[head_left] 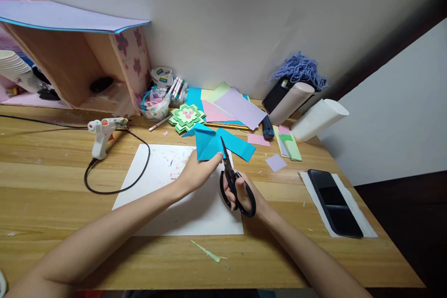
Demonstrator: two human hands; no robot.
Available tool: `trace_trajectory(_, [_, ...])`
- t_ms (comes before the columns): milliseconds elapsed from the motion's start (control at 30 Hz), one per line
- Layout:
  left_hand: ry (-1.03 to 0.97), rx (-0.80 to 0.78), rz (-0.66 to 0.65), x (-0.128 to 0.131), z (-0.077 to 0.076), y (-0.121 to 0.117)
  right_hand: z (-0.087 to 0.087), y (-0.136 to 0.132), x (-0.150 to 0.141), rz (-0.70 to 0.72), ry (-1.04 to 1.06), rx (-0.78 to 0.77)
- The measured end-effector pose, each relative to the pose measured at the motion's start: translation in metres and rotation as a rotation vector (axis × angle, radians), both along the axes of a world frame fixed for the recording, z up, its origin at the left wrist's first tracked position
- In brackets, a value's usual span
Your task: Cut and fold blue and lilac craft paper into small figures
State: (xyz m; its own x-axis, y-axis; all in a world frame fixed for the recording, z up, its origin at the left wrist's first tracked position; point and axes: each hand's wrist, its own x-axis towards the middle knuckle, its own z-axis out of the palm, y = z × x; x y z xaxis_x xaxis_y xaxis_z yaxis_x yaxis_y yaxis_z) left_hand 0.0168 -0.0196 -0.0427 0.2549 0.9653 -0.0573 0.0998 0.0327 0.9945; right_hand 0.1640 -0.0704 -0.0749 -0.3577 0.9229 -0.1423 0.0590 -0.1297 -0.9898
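My left hand (197, 167) is closed on a folded piece of blue paper (206, 143), its thumb pressed on the lower edge. Black-handled scissors (231, 176) are in my right hand (244, 191), with fingers through the loops. The blades point up and away from me, against the right side of the blue paper. To the right of the blades lies a blue paper strip (237, 144). Both hands are above a white sheet (157, 214) that has coloured marks on it. Just behind the blue paper is a layered green paper flower (186, 118) with a pink centre.
A white glue gun (101, 137) with a looping black cord lies left. Behind are coloured paper sheets (240, 107), a tub of scraps (153, 107) and a wooden box (87, 56). To the right are a stapler (267, 128), paper rolls (319, 118) and a phone (333, 202).
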Motion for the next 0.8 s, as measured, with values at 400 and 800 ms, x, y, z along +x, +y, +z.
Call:
trace_trajectory(400, [0.055, 0.025, -0.001, -0.001, 0.005, 0.001, 0.001, -0.001, 0.0, -0.03, -0.002, 0.003])
trace_trajectory(800, [0.0, -0.035, 0.0, 0.001, -0.003, 0.0, -0.014, 0.0, 0.0, 0.012, 0.162, -0.092])
